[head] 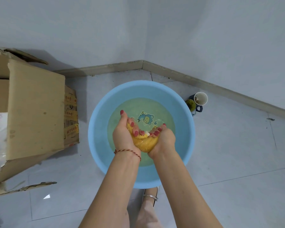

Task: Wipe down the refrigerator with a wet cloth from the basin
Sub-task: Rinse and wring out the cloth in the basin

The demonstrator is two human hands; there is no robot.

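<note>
A round blue basin (99, 116) stands on the tiled floor in a corner, holding shallow water over a cartoon print. Above the water, a bunched yellow cloth (144, 143) is squeezed between both hands. My left hand (124, 134) grips its left side, fingers curled over the top. My right hand (163, 138) grips its right side, fingertips meeting the left hand's at a small white patch of the cloth. The refrigerator is not in view.
A large open cardboard box (34, 111) lies on the floor left of the basin. Cups (198, 102) stand by the baseboard at the basin's right. Walls meet in a corner behind. My foot in a strapped shoe (149, 199) is just below the basin.
</note>
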